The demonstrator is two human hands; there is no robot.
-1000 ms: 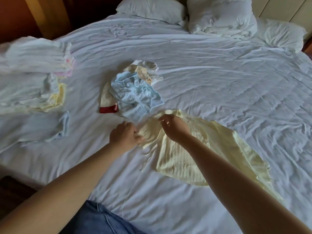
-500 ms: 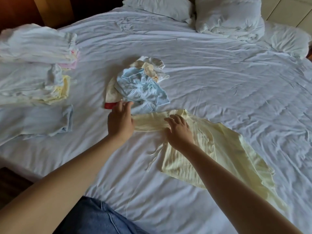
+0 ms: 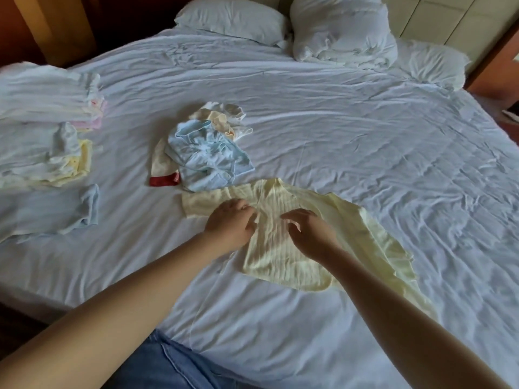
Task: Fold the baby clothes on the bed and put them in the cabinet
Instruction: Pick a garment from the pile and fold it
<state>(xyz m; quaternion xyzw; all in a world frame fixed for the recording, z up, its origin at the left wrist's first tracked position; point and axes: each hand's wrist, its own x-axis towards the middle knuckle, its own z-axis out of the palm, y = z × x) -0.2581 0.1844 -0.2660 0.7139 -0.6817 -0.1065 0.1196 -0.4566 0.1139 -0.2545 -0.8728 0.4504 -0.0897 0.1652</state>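
Note:
A pale yellow ribbed baby shirt (image 3: 283,256) lies spread on the white bed (image 3: 365,130), one sleeve stretched flat to the left. My left hand (image 3: 230,223) lies on the shirt near its middle opening, fingers curled and pinching the fabric. My right hand (image 3: 309,231) is just right of it, bent fingertips pinching the shirt's front. Behind the shirt is an unfolded heap: a light blue garment (image 3: 207,155), a cream piece with a red cuff (image 3: 164,181) and a white-and-cream piece (image 3: 222,113). No cabinet is in view.
Folded stacks lie along the bed's left side: a white-and-pink one (image 3: 47,94), a white-and-yellow one (image 3: 42,161) and a light blue piece (image 3: 50,211). Pillows (image 3: 342,32) are piled at the headboard. My jeans-clad knee (image 3: 168,366) is at the near edge.
The shirt's left sleeve has been pulled out flat to the left. Both hands have since come together at the middle of the shirt's front.

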